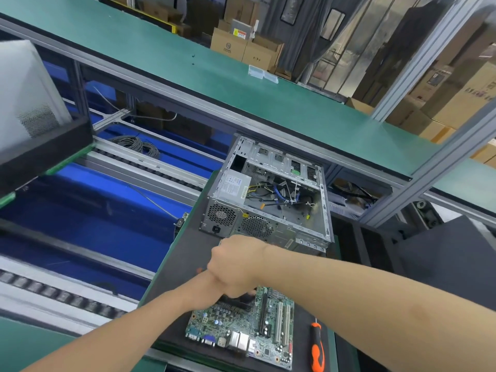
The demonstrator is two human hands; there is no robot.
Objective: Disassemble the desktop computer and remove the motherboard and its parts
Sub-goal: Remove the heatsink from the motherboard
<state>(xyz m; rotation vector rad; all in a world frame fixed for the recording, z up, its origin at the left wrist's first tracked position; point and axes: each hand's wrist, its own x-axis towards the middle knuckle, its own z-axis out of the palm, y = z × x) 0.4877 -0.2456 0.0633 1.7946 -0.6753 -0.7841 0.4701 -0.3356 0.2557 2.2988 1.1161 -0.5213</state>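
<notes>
Barely visible, the person's left hand lies beneath the right hand, so its fingers cannot be made out. Only the left forearm shows, reaching in from the lower left. The right hand is seen from the back, with its fingers curled down and out of sight. Whether they grip anything cannot be told. Under both hands a dark finned block on the motherboard is mostly covered.

The motherboard lies flat on a black mat at the near end of the workstation, in front of the open computer case. The case lies on its side with its fan grilles and power socket facing the viewer. A grey power supply and loose cables can be seen inside. Just to the right of the board, apart from it, lies an orange-and-black screwdriver with its tip pointing away. To the left runs a blue conveyor, where a second, blurred case in a black tray is cut off by the frame edge. Beyond that are a green bench top and stacked cardboard boxes.

The board's long axis runs from the viewer toward the case. Its port edge, with the blue connector, faces the viewer, and its long slots point toward the case.
</notes>
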